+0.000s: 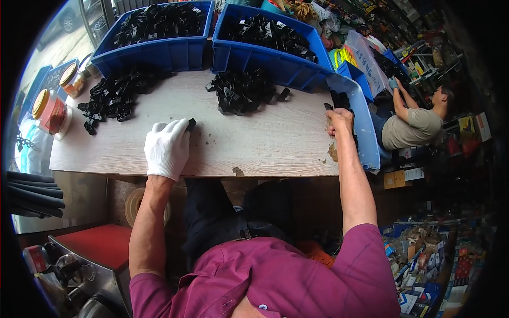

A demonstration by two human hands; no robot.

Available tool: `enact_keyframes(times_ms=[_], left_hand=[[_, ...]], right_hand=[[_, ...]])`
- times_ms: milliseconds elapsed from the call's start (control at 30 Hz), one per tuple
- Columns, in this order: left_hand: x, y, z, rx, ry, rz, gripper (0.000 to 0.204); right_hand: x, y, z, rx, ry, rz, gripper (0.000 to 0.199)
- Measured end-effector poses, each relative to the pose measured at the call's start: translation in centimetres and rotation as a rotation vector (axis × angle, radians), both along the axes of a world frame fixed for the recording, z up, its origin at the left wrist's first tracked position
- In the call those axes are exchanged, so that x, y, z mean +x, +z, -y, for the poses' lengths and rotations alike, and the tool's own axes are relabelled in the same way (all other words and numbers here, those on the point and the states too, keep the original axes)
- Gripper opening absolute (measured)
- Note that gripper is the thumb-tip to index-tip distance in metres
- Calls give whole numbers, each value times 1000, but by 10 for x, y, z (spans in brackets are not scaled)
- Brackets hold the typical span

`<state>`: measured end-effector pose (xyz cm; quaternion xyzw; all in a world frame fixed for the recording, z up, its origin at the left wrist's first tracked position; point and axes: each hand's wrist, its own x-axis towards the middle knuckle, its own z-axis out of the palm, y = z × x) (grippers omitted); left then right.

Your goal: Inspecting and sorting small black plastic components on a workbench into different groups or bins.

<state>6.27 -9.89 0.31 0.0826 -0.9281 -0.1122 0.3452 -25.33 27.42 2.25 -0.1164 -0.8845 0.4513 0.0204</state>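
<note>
My left hand (167, 147), in a white knit glove, rests low over the near left part of the table. Its fingers are closed on a small black plastic part (191, 125) that sticks out past the fingertips. At the table's right side my bare right hand (340, 121) pinches another small black piece (328, 106), next to the wall of a pale blue bin (371, 151). More black parts lie inside that bin, partly hidden by my hand. Two heaps of similar parts lie on the wood-grain table (254, 148): a spread-out left pile (114, 95) and a middle pile (241, 91).
Two deep blue bins full of black parts, a left bin (154, 53) and a right bin (265, 63), line the far edge. Lidded jars (50, 111) stand at the left. Beyond the right side sits another person (416, 122). A red-topped metal cabinet (93, 246) is at lower left.
</note>
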Motion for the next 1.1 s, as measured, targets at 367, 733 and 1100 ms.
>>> enact_keyframes(times_ms=[367, 733, 1100], left_hand=[[-1, -2, -1, 12, 9, -11, 23], [1, -1, -2, 21, -9, -11, 22], [0, 5, 0, 41, 18, -28, 22]], right_hand=[[-1, 21, -6, -356, -207, -32, 48], [52, 14, 120, -123, 290, 177, 54], [50, 17, 127, -76, 264, 203, 27]])
